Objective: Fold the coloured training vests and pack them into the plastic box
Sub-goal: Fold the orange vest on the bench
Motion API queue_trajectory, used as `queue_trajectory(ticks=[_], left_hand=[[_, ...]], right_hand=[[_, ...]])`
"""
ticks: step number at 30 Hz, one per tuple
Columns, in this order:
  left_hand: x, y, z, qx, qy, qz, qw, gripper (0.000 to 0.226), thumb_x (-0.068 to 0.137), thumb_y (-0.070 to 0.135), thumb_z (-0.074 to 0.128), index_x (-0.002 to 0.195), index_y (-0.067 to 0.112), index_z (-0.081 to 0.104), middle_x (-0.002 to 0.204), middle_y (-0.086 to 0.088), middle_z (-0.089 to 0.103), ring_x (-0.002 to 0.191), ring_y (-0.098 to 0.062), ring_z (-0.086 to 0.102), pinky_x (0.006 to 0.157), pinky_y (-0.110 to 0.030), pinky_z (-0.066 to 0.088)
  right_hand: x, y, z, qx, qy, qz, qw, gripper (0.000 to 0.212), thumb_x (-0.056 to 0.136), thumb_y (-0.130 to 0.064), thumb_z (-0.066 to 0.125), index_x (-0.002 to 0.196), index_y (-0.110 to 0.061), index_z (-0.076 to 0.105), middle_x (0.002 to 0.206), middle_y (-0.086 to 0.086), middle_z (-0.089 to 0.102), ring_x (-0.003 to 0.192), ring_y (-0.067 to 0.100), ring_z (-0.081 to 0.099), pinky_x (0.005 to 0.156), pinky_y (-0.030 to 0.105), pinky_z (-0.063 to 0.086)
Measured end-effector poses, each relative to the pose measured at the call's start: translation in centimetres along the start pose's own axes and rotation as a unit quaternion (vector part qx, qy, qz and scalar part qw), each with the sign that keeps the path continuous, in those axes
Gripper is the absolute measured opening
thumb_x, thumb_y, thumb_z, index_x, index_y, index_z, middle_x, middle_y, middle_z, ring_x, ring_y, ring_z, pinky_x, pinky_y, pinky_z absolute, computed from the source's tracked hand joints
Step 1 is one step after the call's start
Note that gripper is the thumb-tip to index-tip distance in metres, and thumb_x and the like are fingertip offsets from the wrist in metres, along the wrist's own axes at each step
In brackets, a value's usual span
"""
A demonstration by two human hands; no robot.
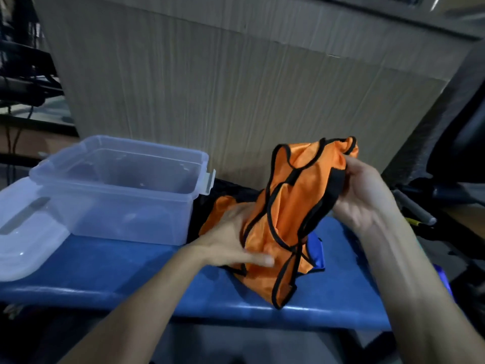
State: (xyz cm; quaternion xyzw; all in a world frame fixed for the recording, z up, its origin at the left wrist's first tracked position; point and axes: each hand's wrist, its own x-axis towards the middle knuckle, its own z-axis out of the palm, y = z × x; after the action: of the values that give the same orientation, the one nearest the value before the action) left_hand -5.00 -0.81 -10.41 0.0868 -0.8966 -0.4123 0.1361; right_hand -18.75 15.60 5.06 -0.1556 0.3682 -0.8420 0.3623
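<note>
An orange vest with black trim [291, 206] hangs crumpled above the blue table [126, 279]. My right hand [364, 195] grips its upper end, lifted off the table. My left hand [231, 240] holds the vest's lower part, thumb lying across the fabric. A blue vest [316, 252] peeks out under the orange one on the table. The clear plastic box [118, 190] stands open to the left of the vests, with nothing seen inside.
The box's clear lid [23, 232] lies flat at the table's left end. A tall wood-grain panel [210, 74] rises right behind the table. Dark chair parts and a grey marker [414, 208] lie to the right.
</note>
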Motion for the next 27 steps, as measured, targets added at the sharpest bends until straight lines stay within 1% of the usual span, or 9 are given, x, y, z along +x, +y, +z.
queue_trajectory(ticks=[2,5,8,11,13,15,17,22,27], left_hand=[[0.3,0.2,1.4,0.124,-0.004,-0.046,0.991,0.106,0.068,0.063,0.083,0.155,0.041,0.027,0.161,0.007,0.025,0.149,-0.016,0.02,0.123,-0.044,0.023],[1.6,0.6,2.5,0.06,0.061,-0.046,0.995,0.036,0.082,0.038,0.073,0.115,0.027,0.068,0.121,-0.001,0.068,0.116,-0.021,0.061,0.1,-0.041,0.05],[2.9,1.0,1.6,-0.052,0.143,-0.093,0.984,0.006,0.079,0.024,0.073,0.077,0.021,0.067,0.072,0.004,0.07,0.072,-0.01,0.066,0.072,-0.036,0.055],[3.8,2.0,0.9,-0.159,0.154,-0.099,0.97,0.008,0.08,0.019,0.077,0.084,0.013,0.074,0.073,-0.004,0.07,0.07,-0.009,0.063,0.071,-0.035,0.05],[4.2,2.9,0.9,-0.214,0.096,-0.086,0.968,0.017,0.086,0.009,0.077,0.103,0.013,0.076,0.092,-0.004,0.077,0.083,-0.01,0.069,0.083,-0.032,0.054],[4.6,3.5,1.0,-0.233,-0.008,-0.073,0.97,0.036,0.09,0.002,0.073,0.123,0.016,0.069,0.113,-0.009,0.075,0.101,-0.012,0.07,0.092,-0.028,0.055],[4.9,3.7,1.3,-0.21,-0.1,-0.072,0.97,0.048,0.092,0.001,0.071,0.134,0.021,0.062,0.123,-0.009,0.072,0.113,-0.016,0.068,0.096,-0.03,0.056],[5.3,4.4,2.3,-0.184,-0.115,-0.04,0.975,0.011,0.096,0.009,0.067,0.105,0.011,0.072,0.098,-0.011,0.075,0.088,-0.014,0.068,0.081,-0.03,0.052],[4.7,4.0,1.6,-0.082,-0.284,-0.031,0.955,0.042,0.103,0.029,0.058,0.068,0.006,0.055,0.057,0.005,0.041,0.052,-0.015,0.036,0.051,-0.026,0.026]], right_hand=[[1.0,-1.2,-0.1,0.013,-0.011,-0.025,1.0,0.026,0.088,-0.008,0.057,0.112,-0.001,0.066,0.106,0.014,0.073,0.098,0.022,0.075,0.08,0.037,0.062],[3.6,-3.1,-2.4,0.022,0.005,-0.042,0.999,0.033,0.083,-0.012,0.063,0.112,0.005,0.066,0.119,0.015,0.069,0.12,0.024,0.063,0.103,0.042,0.051],[6.5,-3.7,-7.5,-0.013,0.109,-0.073,0.991,0.048,0.085,-0.028,0.073,0.124,-0.001,0.065,0.123,0.019,0.07,0.111,0.035,0.07,0.097,0.047,0.055],[8.2,-1.4,-12.1,-0.142,0.206,-0.096,0.964,0.046,0.087,-0.025,0.07,0.129,-0.009,0.064,0.114,0.013,0.073,0.104,0.03,0.069,0.089,0.046,0.055],[8.4,1.0,-14.3,-0.334,0.229,-0.136,0.904,0.037,0.09,-0.019,0.069,0.125,-0.011,0.066,0.108,0.008,0.069,0.104,0.028,0.061,0.087,0.039,0.049],[8.3,3.5,-16.5,-0.547,0.238,-0.172,0.784,0.051,0.09,-0.02,0.073,0.137,-0.01,0.057,0.136,0.014,0.053,0.126,0.028,0.049,0.106,0.036,0.041],[7.7,5.0,-17.4,-0.668,0.169,-0.217,0.691,0.057,0.09,-0.033,0.073,0.141,-0.013,0.055,0.148,0.013,0.044,0.138,0.03,0.041,0.117,0.043,0.032],[6.0,5.8,-15.5,-0.607,-0.22,-0.052,0.762,0.032,0.099,-0.036,0.062,0.128,-0.023,0.068,0.124,-0.013,0.07,0.119,0.003,0.062,0.105,0.026,0.046],[6.8,6.3,-19.4,-0.749,-0.2,0.043,0.63,0.056,0.089,-0.022,0.075,0.14,-0.03,0.054,0.125,-0.012,0.061,0.113,0.007,0.061,0.1,0.025,0.05]])
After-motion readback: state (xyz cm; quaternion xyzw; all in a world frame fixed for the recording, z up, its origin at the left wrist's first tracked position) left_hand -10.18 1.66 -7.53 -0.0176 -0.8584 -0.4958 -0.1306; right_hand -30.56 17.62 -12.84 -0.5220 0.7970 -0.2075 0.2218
